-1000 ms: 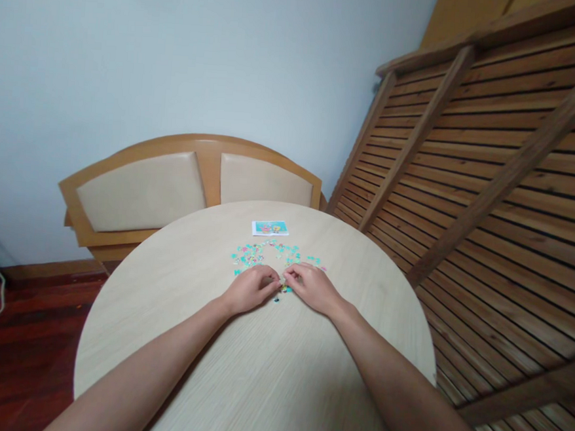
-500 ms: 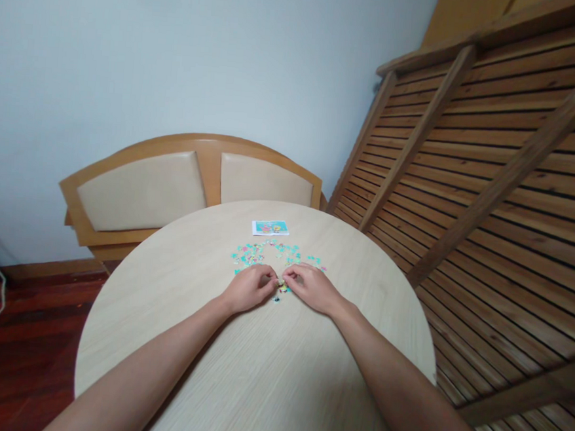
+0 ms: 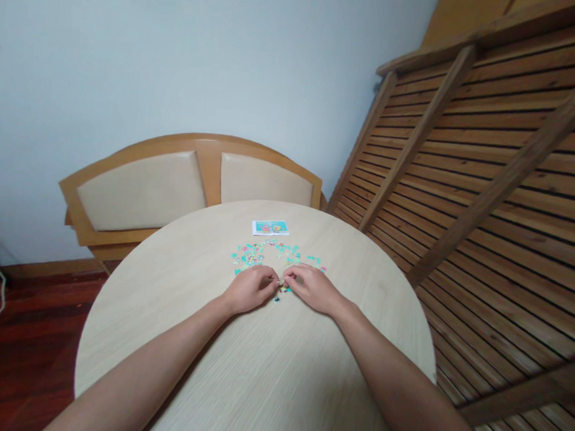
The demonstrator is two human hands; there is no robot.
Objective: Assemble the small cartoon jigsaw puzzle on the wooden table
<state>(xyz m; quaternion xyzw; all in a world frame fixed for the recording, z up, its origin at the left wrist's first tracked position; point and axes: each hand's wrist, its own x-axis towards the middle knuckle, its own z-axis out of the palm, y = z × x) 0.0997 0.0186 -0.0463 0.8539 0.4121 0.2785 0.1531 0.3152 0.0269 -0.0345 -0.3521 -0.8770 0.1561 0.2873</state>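
Hardly anything had moved since the earlier frames; both hands had stayed at the same spot on the table, with only a slight closing of the fingertips toward each other. A small yellowish puzzle piece (image 3: 281, 282) sat just above the tabletop between the two sets of fingertips; whether it was one piece or two pressed together was too small to tell. The left hand (image 3: 247, 290) was curled, thumb and forefinger pinched shut on the piece from its side; the right hand (image 3: 313, 288) met it from the other side, fingers likewise closed on it. By the look of it the step in hand was the joining of pieces at the fingertips; a next move would call for fine turning and a light press rather than any reach. One dark loose piece (image 3: 276, 299) lay just below the hands; the scattered turquoise and pink pieces (image 3: 264, 252) spread just beyond the knuckles; farther off lay a small printed picture card (image 3: 270, 227). All rested on the round pale wooden table (image 3: 267, 371); behind it stood a cushioned bench back (image 3: 141, 189), and a slatted wooden panel (image 3: 492, 177) leaned at the right.
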